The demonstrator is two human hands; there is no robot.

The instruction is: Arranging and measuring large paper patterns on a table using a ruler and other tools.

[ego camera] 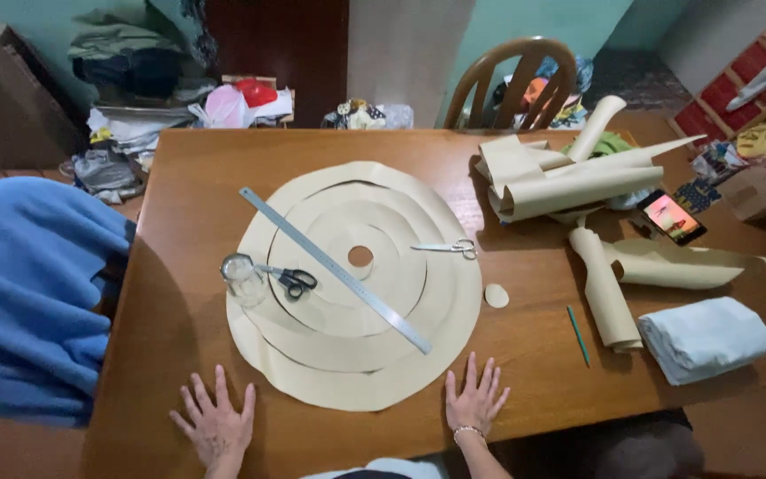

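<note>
My left hand (216, 422) and my right hand (475, 399) lie flat on the wooden table (197, 191), fingers spread, at its near edge. Between and just beyond them lies a stack of round tan paper pieces (356, 355) with a small hole (360, 256) in the middle. My right fingertips almost touch its rim. On the paper rest a long metal ruler (339, 270), black-handled scissors (290, 281), silver scissors (447, 248) and a clear glass jar (241, 277). Neither hand holds anything.
A small paper disc (496, 295), a green pencil (578, 335), rolled tan paper (578, 186), a lit phone (672, 216) and folded pale cloth (707, 337) lie to the right. Blue fabric (28, 284) hangs at the left. A wooden chair (516, 84) stands behind the table.
</note>
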